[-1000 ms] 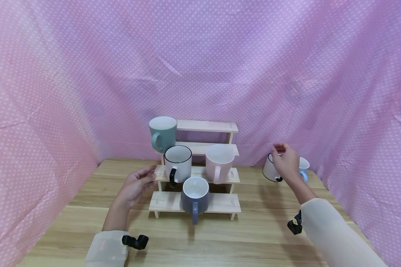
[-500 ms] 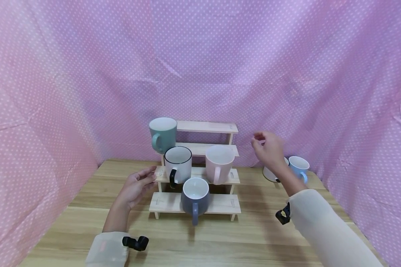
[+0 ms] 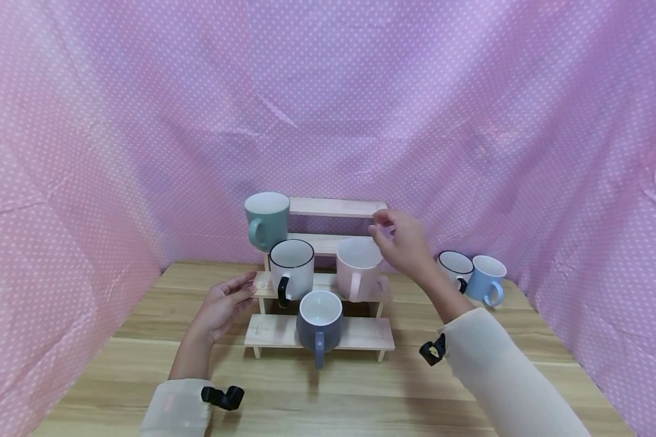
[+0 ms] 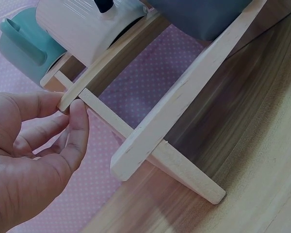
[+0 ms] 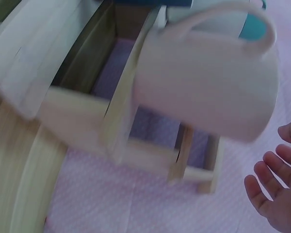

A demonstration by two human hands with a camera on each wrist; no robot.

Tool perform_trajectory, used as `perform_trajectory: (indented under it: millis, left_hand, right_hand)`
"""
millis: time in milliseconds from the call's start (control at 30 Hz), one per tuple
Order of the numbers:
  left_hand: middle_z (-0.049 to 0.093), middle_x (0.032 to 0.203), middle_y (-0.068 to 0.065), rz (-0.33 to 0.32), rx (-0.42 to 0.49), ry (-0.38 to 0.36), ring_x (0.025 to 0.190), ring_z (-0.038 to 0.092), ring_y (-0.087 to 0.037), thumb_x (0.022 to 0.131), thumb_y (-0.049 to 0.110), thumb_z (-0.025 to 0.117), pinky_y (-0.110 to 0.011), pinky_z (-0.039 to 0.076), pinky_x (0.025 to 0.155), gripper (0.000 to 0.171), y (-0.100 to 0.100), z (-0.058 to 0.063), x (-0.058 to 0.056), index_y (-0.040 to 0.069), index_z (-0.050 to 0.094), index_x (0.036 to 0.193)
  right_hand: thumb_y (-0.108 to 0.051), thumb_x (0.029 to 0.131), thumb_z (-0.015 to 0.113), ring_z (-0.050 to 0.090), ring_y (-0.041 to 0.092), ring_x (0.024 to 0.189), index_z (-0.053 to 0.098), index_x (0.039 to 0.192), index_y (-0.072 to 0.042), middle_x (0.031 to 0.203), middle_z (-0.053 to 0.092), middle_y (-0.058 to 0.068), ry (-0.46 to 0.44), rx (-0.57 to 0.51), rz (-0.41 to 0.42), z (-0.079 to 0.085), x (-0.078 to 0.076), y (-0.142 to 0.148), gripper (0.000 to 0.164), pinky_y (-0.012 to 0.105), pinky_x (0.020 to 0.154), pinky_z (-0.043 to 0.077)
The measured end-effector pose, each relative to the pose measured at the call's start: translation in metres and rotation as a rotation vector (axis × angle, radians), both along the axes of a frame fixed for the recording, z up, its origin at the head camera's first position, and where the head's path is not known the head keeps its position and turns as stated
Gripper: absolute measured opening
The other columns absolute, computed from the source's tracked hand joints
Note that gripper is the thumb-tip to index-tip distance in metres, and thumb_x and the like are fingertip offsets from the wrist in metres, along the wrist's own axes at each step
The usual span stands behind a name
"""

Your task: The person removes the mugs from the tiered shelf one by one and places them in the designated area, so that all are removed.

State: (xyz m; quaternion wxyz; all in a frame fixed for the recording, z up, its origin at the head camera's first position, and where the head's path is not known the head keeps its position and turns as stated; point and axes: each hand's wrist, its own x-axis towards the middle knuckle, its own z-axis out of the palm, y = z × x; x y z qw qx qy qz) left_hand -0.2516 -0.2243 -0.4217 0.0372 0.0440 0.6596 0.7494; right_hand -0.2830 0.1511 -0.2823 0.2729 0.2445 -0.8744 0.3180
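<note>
My left hand (image 3: pixel 224 306) pinches the left end of a step of the wooden tiered rack (image 3: pixel 265 331); the left wrist view shows thumb and forefinger on that board end (image 4: pixel 70 99). My right hand (image 3: pixel 407 243), fingers loosely bent and holding nothing, is beside the pink mug (image 3: pixel 358 273) at the rack's right. In the right wrist view, a gap separates its fingers (image 5: pixel 269 179) from that mug. Left of the pink mug stands a white mug with black rim and handle (image 3: pixel 300 276). A grey-blue mug (image 3: pixel 328 331) sits on the lowest step, and a teal mug (image 3: pixel 273 221) higher at left.
On the wooden table (image 3: pixel 328 406), right of the rack, stand another black-rimmed white mug (image 3: pixel 455 264) and a light blue mug (image 3: pixel 482 285), side by side. A pink dotted cloth (image 3: pixel 328 91) hangs behind and along both sides.
My right hand has travelled left from the two mugs on the table to beside the pink mug, uncovering those two. The left hand stays at the rack.
</note>
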Motion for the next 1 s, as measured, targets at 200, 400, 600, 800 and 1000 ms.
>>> perform_trajectory:
  millis: [200, 400, 600, 800, 1000]
  left_hand:
    - [0.040, 0.149, -0.022, 0.008, 0.011, -0.001, 0.104, 0.061, -0.006, 0.103, 0.001, 0.056, -0.023, 0.056, 0.096, 0.054, 0.001, 0.000, 0.001, -0.009, 0.036, 0.153]
    - [0.043, 0.146, -0.019, 0.012, 0.008, 0.004, 0.104, 0.060, -0.007, 0.103, -0.001, 0.055, -0.023, 0.057, 0.095, 0.053, 0.001, -0.001, 0.001, -0.009, 0.037, 0.153]
    - [0.045, 0.143, -0.016, 0.017, 0.005, -0.002, 0.103, 0.060, -0.007, 0.103, 0.000, 0.055, -0.022, 0.057, 0.094, 0.053, 0.002, 0.000, 0.001, -0.008, 0.038, 0.153]
    - [0.043, 0.144, -0.016, 0.009, 0.004, -0.002, 0.104, 0.058, -0.007, 0.104, 0.001, 0.055, -0.022, 0.056, 0.095, 0.053, 0.001, 0.000, 0.002, -0.009, 0.037, 0.153]
    - [0.039, 0.151, -0.019, 0.002, 0.014, 0.000, 0.107, 0.058, -0.006, 0.104, 0.001, 0.055, -0.023, 0.055, 0.098, 0.054, 0.001, 0.000, 0.002, -0.009, 0.036, 0.153]
  right_hand:
    - [-0.017, 0.098, 0.068, 0.067, 0.032, 0.106, 0.066, 0.124, 0.004, 0.115, 0.071, 0.018, -0.001, 0.075, 0.051, 0.008, 0.006, -0.029, 0.033, 0.046, 0.092, 0.059]
    - [-0.018, 0.101, 0.065, 0.064, 0.035, 0.119, 0.062, 0.131, 0.007, 0.127, 0.067, 0.022, -0.071, 0.084, 0.141, 0.016, 0.012, -0.053, 0.040, 0.045, 0.103, 0.055]
    - [-0.022, 0.103, 0.063, 0.059, 0.033, 0.128, 0.059, 0.136, 0.006, 0.135, 0.063, 0.021, -0.146, 0.086, 0.188, 0.017, 0.015, -0.076, 0.044, 0.044, 0.109, 0.050]
    - [-0.027, 0.104, 0.063, 0.057, 0.030, 0.132, 0.058, 0.140, 0.001, 0.139, 0.062, 0.016, -0.193, 0.105, 0.224, 0.016, 0.016, -0.098, 0.047, 0.043, 0.112, 0.048]
    - [-0.029, 0.103, 0.064, 0.057, 0.026, 0.132, 0.060, 0.139, -0.001, 0.139, 0.063, 0.012, -0.228, 0.107, 0.253, 0.014, 0.018, -0.117, 0.046, 0.041, 0.110, 0.050]
